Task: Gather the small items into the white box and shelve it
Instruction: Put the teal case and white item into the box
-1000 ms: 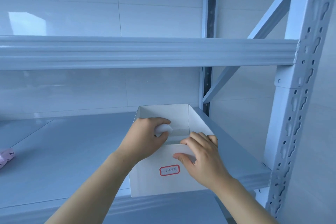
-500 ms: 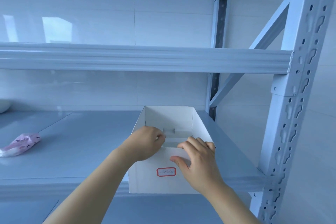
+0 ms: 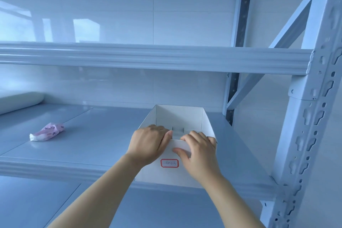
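Note:
The open white box stands on the middle shelf, its front wall slightly past the shelf's front edge, with a red-bordered label on that wall. My left hand is curled over the left part of the front rim, fingers inside the box. My right hand grips the right part of the rim, thumb on the outer face. The box's contents are hidden behind the front wall. A small pink wrapped packet lies on the shelf well to the left of the box.
A white roll-like object lies at the shelf's back left. The upper shelf beam crosses above the box. The rack's perforated upright stands close on the right, with a diagonal brace behind it.
My left hand held a small white item over the box; now it is closed over the front rim and the item is out of sight. The view has tilted upward.

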Action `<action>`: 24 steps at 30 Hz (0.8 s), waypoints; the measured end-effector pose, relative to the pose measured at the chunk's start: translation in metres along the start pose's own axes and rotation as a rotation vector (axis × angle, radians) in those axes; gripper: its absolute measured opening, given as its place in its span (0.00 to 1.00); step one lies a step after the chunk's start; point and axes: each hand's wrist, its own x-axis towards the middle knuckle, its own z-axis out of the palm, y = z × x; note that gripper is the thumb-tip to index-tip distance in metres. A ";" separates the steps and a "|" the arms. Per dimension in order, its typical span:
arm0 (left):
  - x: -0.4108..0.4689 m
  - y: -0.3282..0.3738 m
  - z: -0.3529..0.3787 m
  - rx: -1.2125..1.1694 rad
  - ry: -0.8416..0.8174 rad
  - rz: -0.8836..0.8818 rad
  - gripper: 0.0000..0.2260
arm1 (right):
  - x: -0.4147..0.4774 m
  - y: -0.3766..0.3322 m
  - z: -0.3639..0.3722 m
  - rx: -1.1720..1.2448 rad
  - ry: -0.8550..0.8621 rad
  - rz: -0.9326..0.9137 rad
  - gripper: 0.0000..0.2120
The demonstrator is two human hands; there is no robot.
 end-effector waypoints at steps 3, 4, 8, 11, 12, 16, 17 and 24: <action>0.002 -0.002 0.004 -0.002 0.081 0.033 0.22 | 0.007 0.007 0.008 0.007 0.003 -0.006 0.12; 0.001 -0.003 0.006 0.004 0.097 0.045 0.19 | 0.009 0.009 0.011 0.006 0.008 -0.010 0.12; -0.013 -0.011 0.017 0.038 0.045 0.034 0.17 | 0.018 0.015 0.025 -0.011 0.026 -0.020 0.12; -0.026 -0.025 0.024 0.057 -0.041 -0.007 0.22 | 0.026 0.017 0.035 -0.009 0.015 -0.018 0.12; -0.028 -0.031 0.026 0.062 -0.055 -0.010 0.23 | 0.028 0.018 0.038 -0.003 0.009 -0.019 0.12; -0.030 -0.057 0.029 0.033 -0.067 -0.020 0.25 | 0.038 0.011 0.053 0.014 0.004 -0.026 0.13; -0.029 -0.063 0.029 0.027 -0.060 -0.015 0.25 | 0.040 0.004 0.058 0.035 0.009 -0.045 0.14; -0.035 -0.146 0.016 0.029 -0.017 0.001 0.24 | 0.074 -0.079 0.111 0.136 -0.008 -0.193 0.15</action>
